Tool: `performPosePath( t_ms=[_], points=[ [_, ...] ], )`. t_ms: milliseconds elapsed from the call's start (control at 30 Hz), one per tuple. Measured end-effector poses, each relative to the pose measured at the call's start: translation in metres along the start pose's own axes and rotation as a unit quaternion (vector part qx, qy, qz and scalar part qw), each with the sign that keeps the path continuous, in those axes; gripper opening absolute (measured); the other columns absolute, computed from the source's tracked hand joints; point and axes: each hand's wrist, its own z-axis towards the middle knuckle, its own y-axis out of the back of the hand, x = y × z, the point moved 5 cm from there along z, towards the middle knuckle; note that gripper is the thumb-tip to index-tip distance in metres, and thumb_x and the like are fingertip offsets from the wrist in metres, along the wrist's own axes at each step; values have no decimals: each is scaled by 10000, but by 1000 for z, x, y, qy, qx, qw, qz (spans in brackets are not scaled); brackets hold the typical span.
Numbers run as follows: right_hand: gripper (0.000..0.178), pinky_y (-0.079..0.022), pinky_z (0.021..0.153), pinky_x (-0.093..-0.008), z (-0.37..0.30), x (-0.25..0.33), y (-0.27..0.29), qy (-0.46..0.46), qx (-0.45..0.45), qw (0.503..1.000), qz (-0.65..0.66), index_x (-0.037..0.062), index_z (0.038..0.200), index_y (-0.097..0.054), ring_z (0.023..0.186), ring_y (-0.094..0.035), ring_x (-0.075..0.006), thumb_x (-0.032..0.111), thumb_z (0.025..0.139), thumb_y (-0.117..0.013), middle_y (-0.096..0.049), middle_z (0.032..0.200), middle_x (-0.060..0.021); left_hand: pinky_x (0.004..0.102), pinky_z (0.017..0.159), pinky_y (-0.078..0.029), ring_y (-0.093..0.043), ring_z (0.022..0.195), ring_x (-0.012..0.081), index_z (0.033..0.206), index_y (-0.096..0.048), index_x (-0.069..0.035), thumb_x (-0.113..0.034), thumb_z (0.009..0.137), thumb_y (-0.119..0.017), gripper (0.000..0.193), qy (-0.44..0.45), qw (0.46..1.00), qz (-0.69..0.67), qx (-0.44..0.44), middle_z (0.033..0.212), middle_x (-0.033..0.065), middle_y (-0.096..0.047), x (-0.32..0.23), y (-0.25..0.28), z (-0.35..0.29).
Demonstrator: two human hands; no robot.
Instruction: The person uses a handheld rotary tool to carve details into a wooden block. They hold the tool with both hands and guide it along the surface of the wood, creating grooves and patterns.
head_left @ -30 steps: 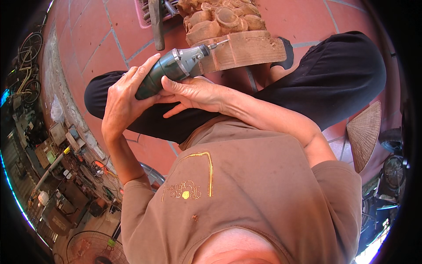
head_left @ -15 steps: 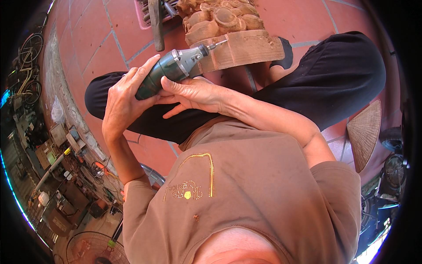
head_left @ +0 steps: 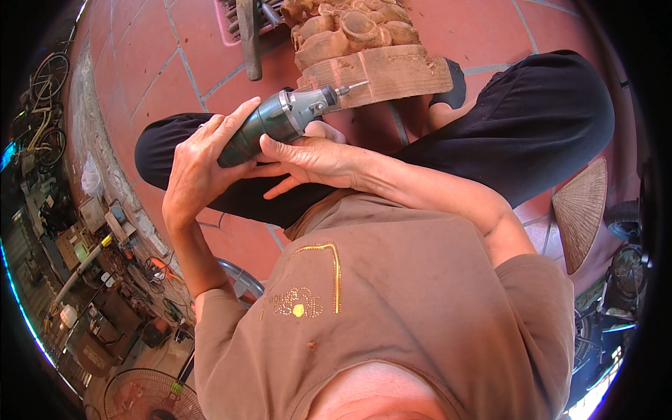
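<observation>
**Down toward the body: grinder and its bit now sit lower across the carved block**

Red tiled floor spreads beneath everything, with the person seated on it, legs folded in dark trousers. Beyond the legs stands the carved block, brown wood with rounded shapes worked into its top and a flat face turned toward the person. A cone-shaped hat lies off to the right; a pink basket is at the upper left.

The green and silver grinder slants from the left knee, its long axis running away from the body and to the right, so the working end points at the block's flat face. The left hand is wrapped round its rear body. The right hand, half open, has its thumb by the barrel and its fingers passing underneath; how firmly it grips, I cannot tell. The block lies ahead and rightward of both, with the right hand nearer.

Smallest of all, the thin bit overlaps the flat face in this view; whether it touches wood, I cannot tell.
</observation>
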Motion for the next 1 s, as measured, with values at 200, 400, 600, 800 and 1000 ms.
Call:
performPosePath(
  t_ms=[200,400,600,800,1000],
  points=[
    [828,-468,1106,-646,-3,-5,-4,-8,19,1000,-4,59,1562,-395,1498,-401,-412,607,979,-609,-460,1558,-210,413,810,-570,-688,897,306,1507,-573,-208,-78,673,-854,889,-9,1000,-4,7,1010,103,-668,-3,1,-3],
    [867,-445,1124,-654,-7,-12,-5,-17,37,999,-12,71,1592,-340,1526,-353,-415,632,980,-585,-412,1591,-215,410,793,-573,-689,878,304,1493,-586,-203,-59,673,-841,871,-20,1000,-2,10,995,105,-666,-6,-2,-5],
    [906,-444,1126,-652,-12,-11,-8,-21,32,999,-15,66,1608,-288,1524,-360,-411,642,976,-586,-395,1603,-218,410,786,-574,-688,872,304,1487,-590,-204,-63,669,-844,868,-24,1000,3,11,990,104,-666,-5,-3,-7],
    [921,-450,1130,-637,-12,-11,-7,-28,26,999,-26,48,1607,-279,1523,-365,-404,647,977,-582,-393,1604,-221,411,788,-576,-689,874,298,1490,-589,-206,-73,664,-852,878,-25,1000,6,11,992,99,-667,-5,-4,-7],
    [901,-455,1131,-628,-9,-9,-3,-25,27,999,-39,40,1596,-318,1530,-352,-399,650,984,-570,-400,1597,-222,416,791,-574,-688,881,297,1495,-585,-201,-83,644,-872,906,-21,1000,4,9,996,98,-667,-2,-4,-5]
  ],
)
